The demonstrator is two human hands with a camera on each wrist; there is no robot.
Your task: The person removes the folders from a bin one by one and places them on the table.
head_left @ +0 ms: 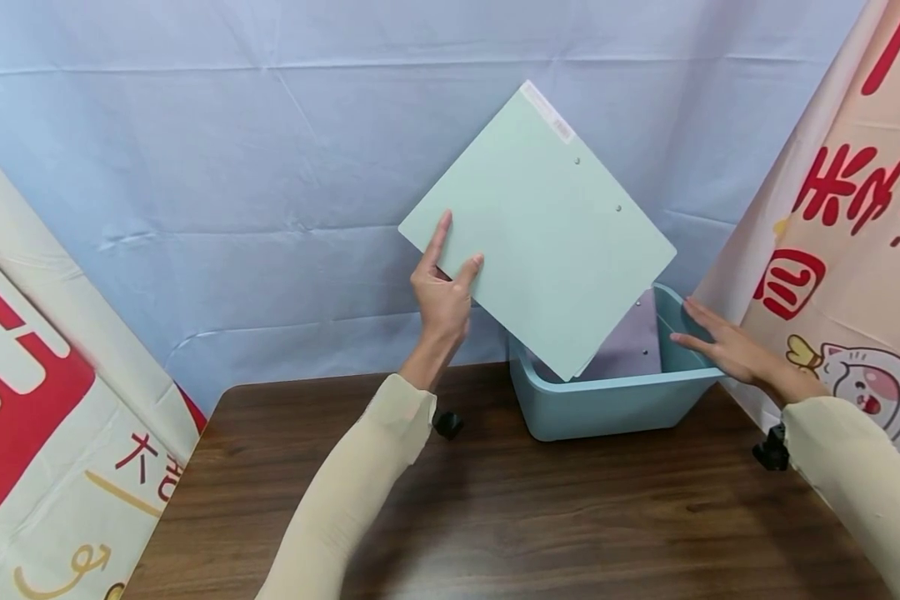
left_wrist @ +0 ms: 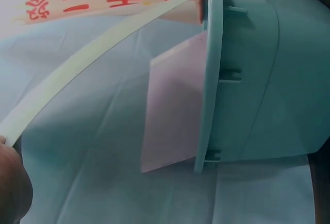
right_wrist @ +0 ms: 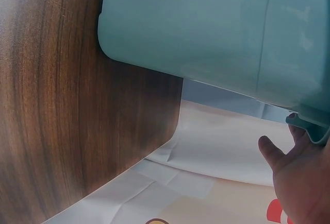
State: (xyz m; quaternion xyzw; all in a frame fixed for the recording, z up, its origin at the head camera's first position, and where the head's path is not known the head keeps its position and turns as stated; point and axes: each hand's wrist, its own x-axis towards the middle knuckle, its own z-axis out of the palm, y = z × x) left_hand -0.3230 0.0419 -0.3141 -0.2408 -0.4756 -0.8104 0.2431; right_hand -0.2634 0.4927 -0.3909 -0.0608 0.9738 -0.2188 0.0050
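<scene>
My left hand (head_left: 442,304) grips a pale green file folder (head_left: 532,233) by its lower left edge, with thumb and index finger on the near face. The folder is held tilted, two rivets and a white label along its upper right side. Its lowest corner overlaps the rim of a blue-green plastic bin (head_left: 615,408). A lilac folder (head_left: 630,342) stands inside the bin and juts above the rim in the left wrist view. My right hand (head_left: 731,346) rests at the bin's right rim with fingers extended; in the right wrist view it is beside the rim's overhanging lip (right_wrist: 309,128).
The bin stands at the back right of a dark wood table (head_left: 532,517). A light blue cloth (head_left: 270,208) hangs behind the table. Printed cloths with red characters hang at the left (head_left: 82,417) and right (head_left: 832,250).
</scene>
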